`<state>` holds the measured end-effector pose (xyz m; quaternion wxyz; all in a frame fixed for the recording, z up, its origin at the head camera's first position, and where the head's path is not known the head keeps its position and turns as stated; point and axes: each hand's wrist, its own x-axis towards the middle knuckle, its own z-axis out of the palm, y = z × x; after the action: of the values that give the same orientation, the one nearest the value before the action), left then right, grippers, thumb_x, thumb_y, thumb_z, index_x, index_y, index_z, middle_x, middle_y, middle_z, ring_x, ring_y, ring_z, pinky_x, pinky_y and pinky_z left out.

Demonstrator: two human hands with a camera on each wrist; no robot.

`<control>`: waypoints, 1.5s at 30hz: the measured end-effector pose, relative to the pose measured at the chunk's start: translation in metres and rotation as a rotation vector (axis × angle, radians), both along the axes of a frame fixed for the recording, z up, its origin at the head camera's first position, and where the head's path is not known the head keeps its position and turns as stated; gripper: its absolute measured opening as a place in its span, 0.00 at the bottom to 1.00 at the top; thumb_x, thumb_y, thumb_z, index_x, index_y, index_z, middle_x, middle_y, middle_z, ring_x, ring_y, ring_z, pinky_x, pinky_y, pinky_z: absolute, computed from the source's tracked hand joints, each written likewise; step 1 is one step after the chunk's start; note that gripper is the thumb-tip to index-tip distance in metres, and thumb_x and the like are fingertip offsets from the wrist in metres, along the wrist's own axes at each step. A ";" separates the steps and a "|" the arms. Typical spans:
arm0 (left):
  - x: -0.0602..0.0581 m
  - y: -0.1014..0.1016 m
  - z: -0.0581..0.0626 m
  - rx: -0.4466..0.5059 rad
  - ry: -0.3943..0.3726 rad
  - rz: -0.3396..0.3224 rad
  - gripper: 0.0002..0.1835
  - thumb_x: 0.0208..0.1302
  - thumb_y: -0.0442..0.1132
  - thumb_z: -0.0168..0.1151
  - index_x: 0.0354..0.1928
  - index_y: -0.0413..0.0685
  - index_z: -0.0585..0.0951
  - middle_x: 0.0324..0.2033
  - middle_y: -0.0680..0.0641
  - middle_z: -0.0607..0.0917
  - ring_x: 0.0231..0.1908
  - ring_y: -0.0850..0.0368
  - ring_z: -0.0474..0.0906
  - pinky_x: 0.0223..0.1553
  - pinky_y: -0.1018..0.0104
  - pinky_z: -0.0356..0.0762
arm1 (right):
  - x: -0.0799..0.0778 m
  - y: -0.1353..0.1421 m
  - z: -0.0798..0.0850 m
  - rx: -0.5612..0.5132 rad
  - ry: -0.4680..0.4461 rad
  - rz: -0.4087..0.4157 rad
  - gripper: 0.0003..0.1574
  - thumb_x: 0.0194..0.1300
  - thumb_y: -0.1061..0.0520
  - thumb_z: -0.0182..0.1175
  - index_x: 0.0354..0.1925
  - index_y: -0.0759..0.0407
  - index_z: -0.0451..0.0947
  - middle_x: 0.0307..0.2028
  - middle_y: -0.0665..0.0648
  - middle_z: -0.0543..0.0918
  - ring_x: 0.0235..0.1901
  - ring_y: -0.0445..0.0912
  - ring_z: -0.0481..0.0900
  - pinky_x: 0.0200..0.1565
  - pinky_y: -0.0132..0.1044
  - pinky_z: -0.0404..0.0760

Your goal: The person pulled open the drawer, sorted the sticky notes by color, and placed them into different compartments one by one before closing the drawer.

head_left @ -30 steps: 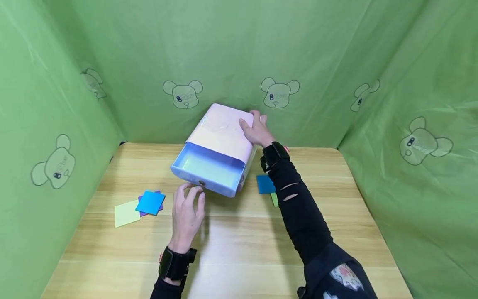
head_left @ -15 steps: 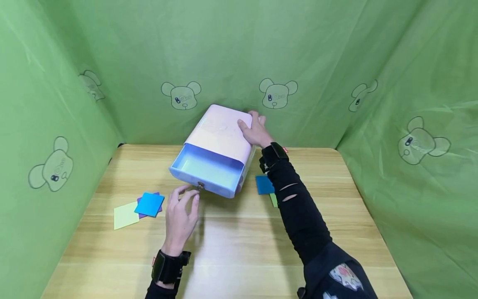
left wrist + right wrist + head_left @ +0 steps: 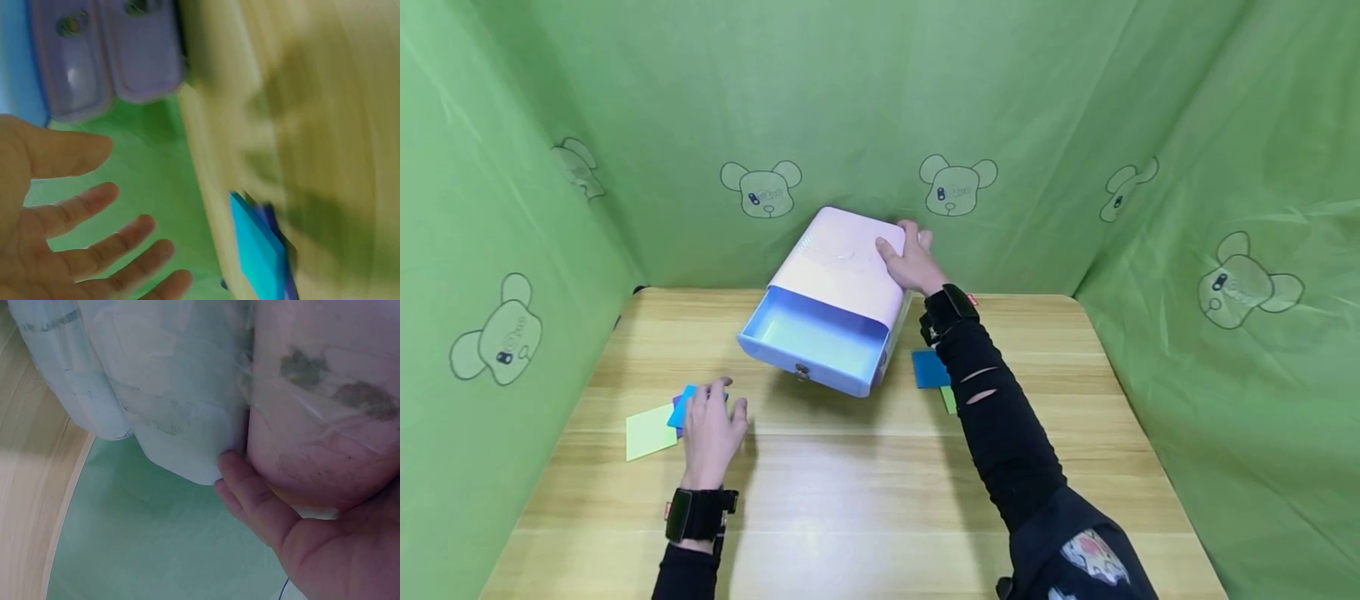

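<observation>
While left hand (image 3: 709, 435) hides blue square (image 3: 680, 408) (partly), pale-green square (image 3: 650, 433) alongside

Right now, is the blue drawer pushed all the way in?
No, the blue drawer sticks out from under the pink top, with its inside showing.

Head view: from above the table (image 3: 850, 517), facing forward and down, the farthest back. Left wrist view: close by the left hand (image 3: 709, 435), steeply rolled (the table runs up the right side). Right wrist view: closest, facing the drawer unit (image 3: 838, 262) past the right hand (image 3: 916, 265). Head and left wrist views share one blue card (image 3: 257, 253).
</observation>
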<state>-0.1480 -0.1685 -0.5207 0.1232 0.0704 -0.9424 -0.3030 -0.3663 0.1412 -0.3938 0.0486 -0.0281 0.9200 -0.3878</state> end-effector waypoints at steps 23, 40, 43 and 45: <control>-0.010 -0.030 -0.027 -0.078 -0.341 0.057 0.35 0.68 0.41 0.64 0.72 0.40 0.61 0.64 0.16 0.60 0.62 0.19 0.59 0.57 0.22 0.66 | 0.002 0.002 0.000 -0.016 -0.012 -0.010 0.45 0.75 0.32 0.44 0.79 0.46 0.43 0.70 0.65 0.48 0.62 0.64 0.72 0.67 0.58 0.74; -0.011 -0.037 -0.030 -0.086 -0.318 0.085 0.37 0.67 0.45 0.66 0.69 0.38 0.59 0.60 0.16 0.67 0.59 0.20 0.65 0.54 0.26 0.70 | 0.000 0.002 -0.003 -0.012 -0.011 -0.017 0.45 0.75 0.30 0.44 0.78 0.44 0.43 0.71 0.64 0.48 0.63 0.64 0.71 0.68 0.58 0.73; -0.011 -0.037 -0.029 -0.089 -0.300 0.075 0.40 0.64 0.44 0.69 0.71 0.37 0.59 0.60 0.16 0.68 0.58 0.20 0.66 0.52 0.27 0.72 | 0.000 0.002 -0.003 -0.015 -0.008 -0.017 0.45 0.75 0.30 0.44 0.78 0.44 0.43 0.70 0.63 0.48 0.63 0.63 0.71 0.67 0.58 0.73; -0.011 -0.037 -0.028 -0.100 -0.289 0.069 0.41 0.63 0.44 0.69 0.71 0.36 0.59 0.59 0.16 0.70 0.57 0.20 0.68 0.50 0.28 0.74 | 0.000 0.001 -0.003 -0.021 -0.010 -0.017 0.45 0.75 0.30 0.44 0.78 0.44 0.43 0.70 0.63 0.49 0.62 0.63 0.72 0.67 0.58 0.74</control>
<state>-0.1590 -0.2059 -0.5489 -0.0001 0.1392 -0.9612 -0.2380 -0.3660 0.1423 -0.3968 0.0498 -0.0189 0.9159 -0.3979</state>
